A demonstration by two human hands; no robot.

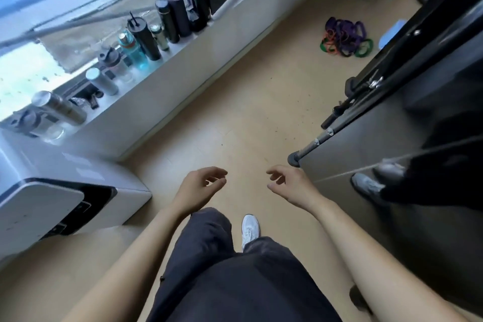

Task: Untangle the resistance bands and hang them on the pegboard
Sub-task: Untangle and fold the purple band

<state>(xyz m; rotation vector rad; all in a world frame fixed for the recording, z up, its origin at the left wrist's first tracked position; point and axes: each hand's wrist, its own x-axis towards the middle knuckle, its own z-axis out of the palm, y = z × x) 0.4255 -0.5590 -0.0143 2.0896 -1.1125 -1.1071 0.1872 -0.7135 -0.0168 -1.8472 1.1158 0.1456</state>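
Lower left of frame: white appliance [52,191] on the floor [235,112]. Upper left: row of bottles [146,39] on the window sill [183,47]. Not task items.

Bottom centre: left hand [201,185] was out in front of the body, fingers loosely curled, holding nothing. Just right of it, with a gap of bare floor between, right hand [290,183] was the same: relaxed half-curl, empty, touching nothing. One white shoe [250,227] showed below and between them.

Upper right of frame: resistance bands [345,38] lay in one tangled heap on the floor, purple, black, green and orange loops mixed. The heap spread a bit wider than tall across the frame; no clean long axis. It sat near the grey panel [379,133] at the right edge.

Key relation: bands were up and to the right of both hands, well apart, a clear stretch of floor between. Right hand was the nearer one. Judged: nothing reachable from here; a walk forward-right and a bend down would come first.

Right edge, mid-height: grey shoes [371,183] of a second person. Pegboard not in view.
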